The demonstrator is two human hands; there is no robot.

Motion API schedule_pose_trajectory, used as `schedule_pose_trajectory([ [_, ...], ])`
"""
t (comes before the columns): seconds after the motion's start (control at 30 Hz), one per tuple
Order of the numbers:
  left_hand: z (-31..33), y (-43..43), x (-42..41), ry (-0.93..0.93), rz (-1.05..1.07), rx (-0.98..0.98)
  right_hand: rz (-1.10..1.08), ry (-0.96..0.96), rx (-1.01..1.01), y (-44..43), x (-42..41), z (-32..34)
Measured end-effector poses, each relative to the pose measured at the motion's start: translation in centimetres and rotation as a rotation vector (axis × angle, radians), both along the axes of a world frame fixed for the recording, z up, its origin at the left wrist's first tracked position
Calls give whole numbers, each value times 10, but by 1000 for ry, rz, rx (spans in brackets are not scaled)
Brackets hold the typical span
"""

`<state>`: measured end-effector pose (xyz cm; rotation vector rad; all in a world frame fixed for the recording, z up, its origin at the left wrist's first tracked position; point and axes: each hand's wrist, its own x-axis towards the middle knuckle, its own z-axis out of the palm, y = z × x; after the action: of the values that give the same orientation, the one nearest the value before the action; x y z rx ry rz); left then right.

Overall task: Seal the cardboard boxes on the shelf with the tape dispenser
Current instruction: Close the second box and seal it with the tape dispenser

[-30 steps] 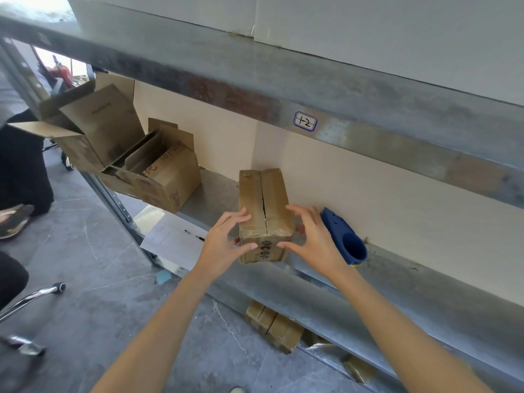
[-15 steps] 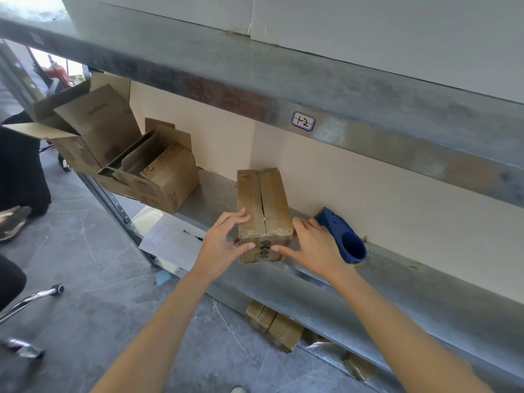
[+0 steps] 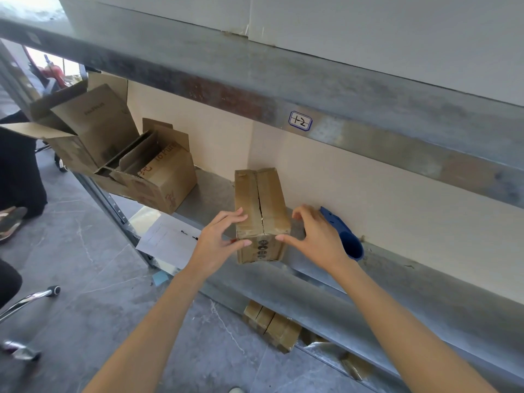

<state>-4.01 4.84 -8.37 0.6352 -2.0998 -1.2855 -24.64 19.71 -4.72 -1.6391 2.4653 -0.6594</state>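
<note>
A small closed cardboard box (image 3: 269, 194) with a split between its top flaps stands at the front edge of the metal shelf (image 3: 397, 282). My left hand (image 3: 215, 239) pinches the box's near left corner, fingers on top and thumb on the front face. On the other side, my right hand (image 3: 317, 239) holds the near right corner, thumb on the front and fingers curled at the right top edge. Just behind my right hand lies the blue tape dispenser (image 3: 343, 236), partly hidden by it.
Two open cardboard boxes (image 3: 158, 177) (image 3: 93, 123) sit tilted at the shelf's left end. A sheet of paper (image 3: 167, 239) hangs below the shelf edge. More small boxes (image 3: 269, 324) lie on the lower level. A person's legs (image 3: 17, 165) and a chair base (image 3: 28, 299) are at left.
My right hand has slid off the box top to its right side, then lifted its fingers to the top right edge. The left hand and the box have barely moved.
</note>
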Motion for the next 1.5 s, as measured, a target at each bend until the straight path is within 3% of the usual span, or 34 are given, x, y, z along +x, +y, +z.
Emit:
schedule_pose_trajectory([
  [0.23, -1, -1, 2, -18, -8, -118, 247, -69, -51, -4, -3, -9],
  [0.63, -1, 8, -5, 9, 72, -148, 138, -178, -172, -9, 8, -20],
  [0.93, 4, 20, -21, 27, 311, -296, -29, -265, -346, -18, 28, -24],
  [1.2, 5, 12, -11, 11, 176, -115, 8, -378, -325, -17, 14, -21],
  [1.5, 7, 7, -4, 10, 92, -38, 58, -473, -265, -8, 7, -17],
])
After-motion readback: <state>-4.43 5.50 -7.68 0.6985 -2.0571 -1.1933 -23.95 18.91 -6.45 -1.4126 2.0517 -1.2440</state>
